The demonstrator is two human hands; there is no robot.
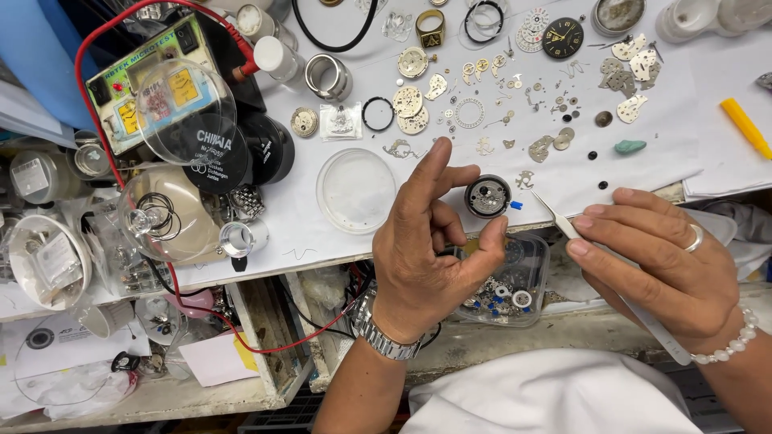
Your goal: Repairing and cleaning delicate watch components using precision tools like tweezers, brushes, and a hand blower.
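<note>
My left hand (430, 241) holds a small round watch movement (487, 197) in a black ring between thumb and fingertips, just above the front edge of the white work sheet (322, 241). My right hand (663, 257), with a ring and a pearl bracelet, grips pale tweezers (555, 215). The tweezer tip points at the movement's right side, beside a tiny blue part (515, 205). Whether the tip touches the movement is unclear.
Several loose watch plates, gears and a black dial (562, 37) lie scattered at the back. A clear round dish (355, 190) sits left of my hand. A clear box of parts (507, 289) is below. Domes, jars and a tester with a red wire (88, 120) crowd the left.
</note>
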